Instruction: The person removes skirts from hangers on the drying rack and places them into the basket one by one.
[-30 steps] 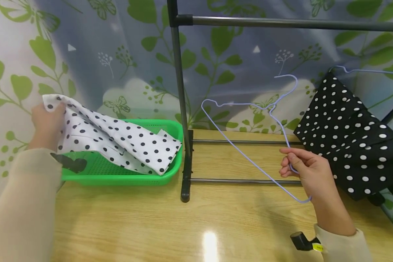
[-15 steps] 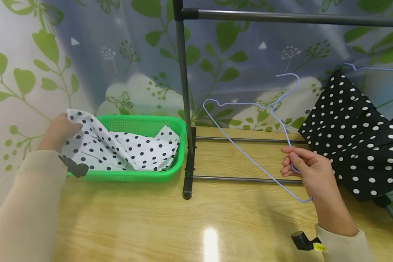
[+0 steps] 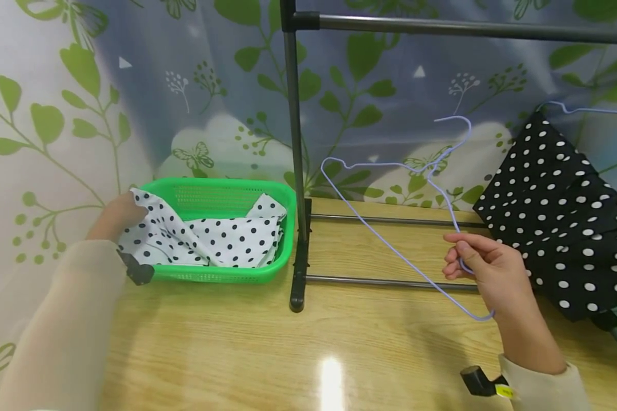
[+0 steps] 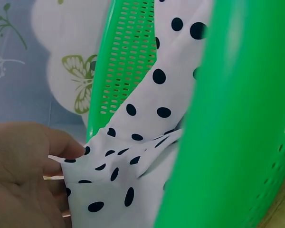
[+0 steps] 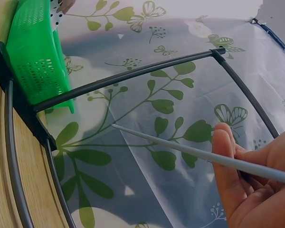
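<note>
A white cloth with black dots (image 3: 231,238) lies folded in the green basket (image 3: 221,276) on the left. My left hand (image 3: 117,216) pinches the cloth's left end at the basket's left side; in the left wrist view thumb and fingers of the left hand (image 4: 28,171) take the cloth's edge (image 4: 118,175) between them. On the right, my right hand (image 3: 485,264) holds a lavender wire hanger (image 3: 385,242) by one side, its hook pointing up. The right wrist view shows the hanger's wire (image 5: 180,149) across the right hand's fingers.
A dark metal rack (image 3: 299,171) stands on the wooden surface (image 3: 236,342), its post beside the basket. A black cloth with white dots (image 3: 560,228) hangs on another lavender hanger (image 3: 591,111) at the right. A leaf-printed curtain (image 3: 226,114) lies behind.
My left hand has lowered the white dotted cloth into the basket and moved rightward, its grip kept on the cloth's end. The right hand and hanger stay nearly still; the view has shifted slightly.
</note>
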The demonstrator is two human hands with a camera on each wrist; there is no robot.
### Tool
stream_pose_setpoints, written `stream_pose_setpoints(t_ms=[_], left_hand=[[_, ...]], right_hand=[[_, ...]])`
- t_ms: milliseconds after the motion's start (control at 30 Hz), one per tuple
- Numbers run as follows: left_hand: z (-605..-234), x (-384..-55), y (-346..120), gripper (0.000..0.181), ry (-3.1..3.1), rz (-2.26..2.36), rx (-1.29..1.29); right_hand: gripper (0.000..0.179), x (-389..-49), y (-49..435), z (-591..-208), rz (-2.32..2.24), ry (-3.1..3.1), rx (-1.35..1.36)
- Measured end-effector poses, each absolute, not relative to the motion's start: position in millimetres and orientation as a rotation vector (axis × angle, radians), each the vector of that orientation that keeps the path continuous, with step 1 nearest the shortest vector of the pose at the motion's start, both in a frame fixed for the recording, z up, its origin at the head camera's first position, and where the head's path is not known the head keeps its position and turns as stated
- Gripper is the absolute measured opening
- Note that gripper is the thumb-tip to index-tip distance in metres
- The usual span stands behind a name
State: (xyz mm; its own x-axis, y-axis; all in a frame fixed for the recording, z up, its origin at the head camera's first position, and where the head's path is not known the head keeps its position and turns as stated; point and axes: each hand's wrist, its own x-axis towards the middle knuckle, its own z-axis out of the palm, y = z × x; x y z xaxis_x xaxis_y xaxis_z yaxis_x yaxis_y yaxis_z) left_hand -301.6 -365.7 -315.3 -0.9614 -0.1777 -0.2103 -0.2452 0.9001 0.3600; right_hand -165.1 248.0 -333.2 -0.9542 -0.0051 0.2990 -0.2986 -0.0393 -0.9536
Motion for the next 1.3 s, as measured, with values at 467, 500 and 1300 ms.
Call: stream_pose_setpoints(t_ms=[467, 500, 1300], left_hand=[[-330, -300, -343, 0.084, 2.863, 0.357, -0.085], [-331, -299, -342, 0.084, 2.865, 0.331, -0.089], [-321, -313, -298, 0.078, 2.887, 0.515, 0.166]], right_hand=[[0.017, -165, 245, -335, 2.109, -2.028, 0.362], [0.017, -165, 245, -335, 2.11, -2.026, 0.362], [0.019, -166, 247, -334, 2.133, -2.035, 0.369]])
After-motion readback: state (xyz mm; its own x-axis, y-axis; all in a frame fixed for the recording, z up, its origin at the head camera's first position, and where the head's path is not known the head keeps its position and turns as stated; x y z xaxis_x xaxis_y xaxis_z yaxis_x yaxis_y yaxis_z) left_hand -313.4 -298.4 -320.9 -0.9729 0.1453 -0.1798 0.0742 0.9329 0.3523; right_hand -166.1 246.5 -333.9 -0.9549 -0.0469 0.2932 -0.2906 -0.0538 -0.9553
